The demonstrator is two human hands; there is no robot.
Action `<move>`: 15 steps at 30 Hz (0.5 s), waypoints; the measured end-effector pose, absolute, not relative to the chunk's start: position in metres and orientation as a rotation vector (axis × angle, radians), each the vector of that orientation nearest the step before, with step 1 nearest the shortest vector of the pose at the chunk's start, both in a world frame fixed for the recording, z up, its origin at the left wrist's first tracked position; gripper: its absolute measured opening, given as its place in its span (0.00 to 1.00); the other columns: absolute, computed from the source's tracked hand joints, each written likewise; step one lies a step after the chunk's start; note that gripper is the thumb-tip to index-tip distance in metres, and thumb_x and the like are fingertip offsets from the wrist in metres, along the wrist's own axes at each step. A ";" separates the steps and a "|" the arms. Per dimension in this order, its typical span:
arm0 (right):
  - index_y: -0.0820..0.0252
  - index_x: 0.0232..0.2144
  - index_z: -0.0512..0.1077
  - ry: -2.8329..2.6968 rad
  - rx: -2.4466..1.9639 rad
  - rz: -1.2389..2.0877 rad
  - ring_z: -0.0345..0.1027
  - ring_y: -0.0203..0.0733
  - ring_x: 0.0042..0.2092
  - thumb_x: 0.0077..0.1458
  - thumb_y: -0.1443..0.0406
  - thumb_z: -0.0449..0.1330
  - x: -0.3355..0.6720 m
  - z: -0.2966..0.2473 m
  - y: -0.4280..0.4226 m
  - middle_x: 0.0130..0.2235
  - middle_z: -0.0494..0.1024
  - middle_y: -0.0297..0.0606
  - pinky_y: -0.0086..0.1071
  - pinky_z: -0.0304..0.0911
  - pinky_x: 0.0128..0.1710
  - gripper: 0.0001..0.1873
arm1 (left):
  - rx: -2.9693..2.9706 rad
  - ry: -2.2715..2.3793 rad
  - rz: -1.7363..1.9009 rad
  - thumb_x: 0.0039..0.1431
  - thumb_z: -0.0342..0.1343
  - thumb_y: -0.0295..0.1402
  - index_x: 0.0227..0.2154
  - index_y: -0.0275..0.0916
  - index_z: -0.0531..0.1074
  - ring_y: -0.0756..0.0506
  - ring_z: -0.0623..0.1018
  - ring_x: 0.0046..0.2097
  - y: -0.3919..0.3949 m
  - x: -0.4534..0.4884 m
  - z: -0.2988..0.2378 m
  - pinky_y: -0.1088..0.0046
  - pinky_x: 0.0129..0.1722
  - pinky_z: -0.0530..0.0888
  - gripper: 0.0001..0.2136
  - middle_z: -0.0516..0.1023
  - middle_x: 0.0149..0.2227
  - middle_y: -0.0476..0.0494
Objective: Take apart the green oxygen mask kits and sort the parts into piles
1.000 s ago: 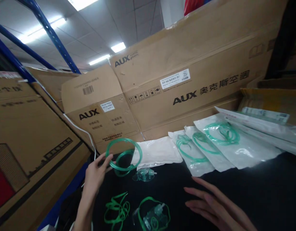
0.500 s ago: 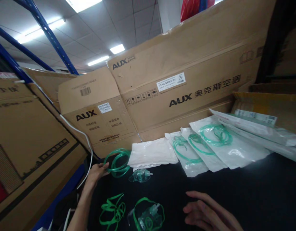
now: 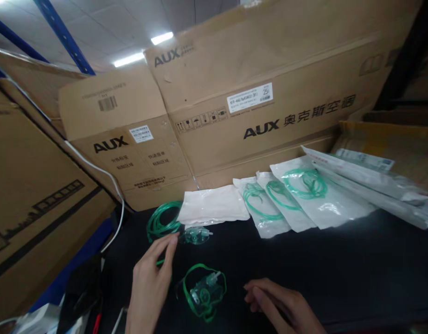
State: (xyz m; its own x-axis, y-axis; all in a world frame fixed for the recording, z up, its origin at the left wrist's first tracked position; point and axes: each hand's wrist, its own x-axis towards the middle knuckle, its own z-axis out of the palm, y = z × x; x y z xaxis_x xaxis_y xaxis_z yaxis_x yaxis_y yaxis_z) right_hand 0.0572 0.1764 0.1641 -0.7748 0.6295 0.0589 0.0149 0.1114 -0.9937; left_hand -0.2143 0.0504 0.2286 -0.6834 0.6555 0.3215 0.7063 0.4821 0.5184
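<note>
My left hand [image 3: 149,283] hovers low over the black table [image 3: 339,273] with its fingers stretched out, fingertips close to a small clear connector piece [image 3: 196,235]. A coil of green tubing [image 3: 161,222] lies just beyond it, free of the hand. Between my hands sits a clear oxygen mask with a green strap [image 3: 201,291]. My right hand [image 3: 279,304] rests at the bottom with its fingers loosely curled, holding nothing, just right of the mask. A green strap seen earlier is now hidden under my left hand.
An empty white pouch [image 3: 214,208] lies behind the connector. Several sealed pouches with green tubing [image 3: 290,195] fan out to the right. Large AUX cardboard boxes [image 3: 255,93] wall the back and left. A white cable [image 3: 112,185] hangs at the left.
My left hand has let go of the green tubing coil, which now lies on the table, and has drawn back toward the mask. The view has tilted downward.
</note>
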 end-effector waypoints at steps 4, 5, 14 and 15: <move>0.52 0.45 0.80 -2.164 -0.579 1.432 0.80 0.43 0.44 0.70 0.61 0.55 0.037 0.173 0.165 0.43 0.83 0.38 0.30 0.70 0.47 0.13 | -1.276 -2.523 -1.212 0.71 0.51 0.48 0.45 0.48 0.82 0.41 0.83 0.52 0.037 -0.167 0.196 0.66 0.54 0.78 0.17 0.85 0.49 0.47; 0.52 0.46 0.80 -2.200 -0.561 1.405 0.79 0.42 0.45 0.70 0.63 0.55 0.031 0.176 0.162 0.44 0.82 0.38 0.31 0.70 0.48 0.13 | -1.293 -2.517 -1.219 0.71 0.52 0.47 0.45 0.48 0.82 0.41 0.84 0.51 0.033 -0.161 0.188 0.65 0.53 0.79 0.15 0.85 0.48 0.47; 0.54 0.45 0.80 -2.268 -0.657 1.391 0.75 0.43 0.37 0.67 0.64 0.60 -0.008 0.174 0.147 0.41 0.78 0.38 0.34 0.69 0.41 0.09 | -1.568 -2.523 -0.976 0.69 0.58 0.40 0.55 0.51 0.78 0.41 0.83 0.51 0.003 -0.143 0.164 0.63 0.51 0.82 0.14 0.85 0.50 0.47; 0.53 0.45 0.80 -2.262 -0.659 1.406 0.75 0.42 0.38 0.66 0.64 0.61 -0.007 0.174 0.146 0.42 0.79 0.37 0.33 0.70 0.41 0.09 | -1.621 -2.503 -0.953 0.69 0.59 0.40 0.57 0.51 0.76 0.41 0.83 0.51 0.000 -0.144 0.163 0.64 0.51 0.82 0.15 0.84 0.51 0.48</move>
